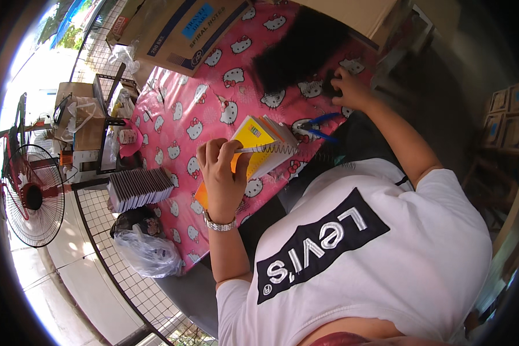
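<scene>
While L grip (222,173) pinched wire coil (277,149) by yellow notebook (251,134), prob. to steady it, R grip (352,92) was nr black pile (300,49); couldn't tell hold.

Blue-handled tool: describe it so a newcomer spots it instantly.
On the pink patterned table, find the yellow notebook at the left hand. Just right of it lies the blue-handled tool. Its two splayed blue handles set it apart from the notebook and dark pile.

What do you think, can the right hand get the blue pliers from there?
Probably yes: the right hand is close by, the blue pliers have their handles uncovered, and nothing seems to stand between them.
</scene>
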`<state>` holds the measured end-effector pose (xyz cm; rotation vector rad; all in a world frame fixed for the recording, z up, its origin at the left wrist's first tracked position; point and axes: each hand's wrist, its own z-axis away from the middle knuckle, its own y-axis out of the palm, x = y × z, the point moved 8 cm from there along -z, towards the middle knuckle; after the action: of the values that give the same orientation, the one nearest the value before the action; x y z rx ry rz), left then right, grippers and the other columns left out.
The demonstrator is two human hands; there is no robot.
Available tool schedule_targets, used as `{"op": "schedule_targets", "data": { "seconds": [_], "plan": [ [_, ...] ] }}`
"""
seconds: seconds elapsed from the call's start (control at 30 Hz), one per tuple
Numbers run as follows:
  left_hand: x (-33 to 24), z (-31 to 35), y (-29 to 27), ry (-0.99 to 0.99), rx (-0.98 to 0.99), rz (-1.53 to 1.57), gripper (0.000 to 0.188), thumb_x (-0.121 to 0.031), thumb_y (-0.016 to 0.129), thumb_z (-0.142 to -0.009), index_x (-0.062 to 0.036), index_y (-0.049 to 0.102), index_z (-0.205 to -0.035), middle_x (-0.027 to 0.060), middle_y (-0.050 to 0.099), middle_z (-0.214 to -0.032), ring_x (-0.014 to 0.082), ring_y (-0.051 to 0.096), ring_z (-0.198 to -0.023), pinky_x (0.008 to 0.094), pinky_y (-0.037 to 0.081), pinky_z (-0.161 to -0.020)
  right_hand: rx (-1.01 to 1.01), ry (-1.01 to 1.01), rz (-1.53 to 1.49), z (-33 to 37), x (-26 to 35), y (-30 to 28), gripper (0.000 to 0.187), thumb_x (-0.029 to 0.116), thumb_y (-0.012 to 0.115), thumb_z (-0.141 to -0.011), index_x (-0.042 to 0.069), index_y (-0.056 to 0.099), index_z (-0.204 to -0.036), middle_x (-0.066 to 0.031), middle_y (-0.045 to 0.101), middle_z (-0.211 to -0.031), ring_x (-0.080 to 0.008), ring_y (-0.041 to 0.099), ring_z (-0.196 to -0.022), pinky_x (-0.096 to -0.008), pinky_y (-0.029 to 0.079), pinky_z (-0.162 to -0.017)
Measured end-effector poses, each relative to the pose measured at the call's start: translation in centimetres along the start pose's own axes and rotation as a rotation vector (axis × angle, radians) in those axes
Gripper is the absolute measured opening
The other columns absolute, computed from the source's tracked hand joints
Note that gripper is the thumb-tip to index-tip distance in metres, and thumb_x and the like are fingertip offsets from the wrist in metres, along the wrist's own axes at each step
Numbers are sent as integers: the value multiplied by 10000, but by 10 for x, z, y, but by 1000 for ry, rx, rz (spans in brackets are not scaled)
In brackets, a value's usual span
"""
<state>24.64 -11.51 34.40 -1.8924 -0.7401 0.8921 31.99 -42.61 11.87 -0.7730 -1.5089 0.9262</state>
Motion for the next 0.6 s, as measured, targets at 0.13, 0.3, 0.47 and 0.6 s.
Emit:
{"op": "schedule_targets", "data": {
  "seconds": [0.13,0.3,0.47,0.6],
  "plan": [
    [-4,-5,4,22,5,8,261,-120,760,-772,-66,622,-987,110,587,-989,327,512,-979,440,405,-890,-59,-60,-217,-10,28,-32,389,259,746,-686,45,636,-992,-149,541,-1172,-312,546,-1160,-408,481,-948],
    [-3,-6,4,15,-63,-2,280,-145,771,-741,-55,632,-967,115,591,-974,327,519,-969,441,409,-888,600,-356,-1312,-7,203,-110,494,295,640,-770,37,672,-1190,-117,563,-1249,-266,543,-1186,-357,448,-998],
    [-6,-9,2,6,-36,-1,264,-142,761,-748,-57,641,-967,117,604,-980,329,526,-959,436,422,-868,693,-499,-807,-16,222,-88,520,227,619,-732,25,664,-1209,-113,558,-1284,-204,553,-1136,-319,408,-1029],
    [-6,-7,3,-14,-43,1,263,-136,763,-722,-53,639,-939,114,596,-965,330,533,-961,440,420,-879,822,-523,-1079,-12,231,-92,482,304,612,-804,77,651,-1228,-69,591,-1117,-161,543,-964,-308,426,-840]
  ]
}}
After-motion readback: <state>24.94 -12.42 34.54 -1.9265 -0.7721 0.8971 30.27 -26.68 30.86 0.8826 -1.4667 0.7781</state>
